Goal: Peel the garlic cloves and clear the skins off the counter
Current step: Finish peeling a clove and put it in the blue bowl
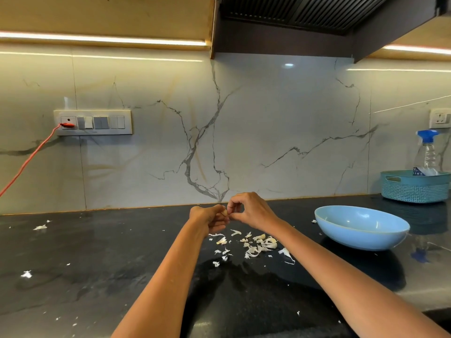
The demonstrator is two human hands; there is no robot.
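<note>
Peeling is the step in hand. The left hand (208,217) curls round a garlic clove (224,212) held above the counter (97,264), while the right hand (249,211) pinches at the clove's tip — apparently at a bit of skin. Loose skins (256,245) lie scattered just below the hands, more far left. A blue bowl (361,228) sits to the right. Next, I judge, comes stripping the skin free — then gathering the scraps.

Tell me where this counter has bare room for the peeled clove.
Bare counter lies between the far-left scraps and the hands, and between the skins and the bowl. Crowded: right under the left hand and right hand.
</note>
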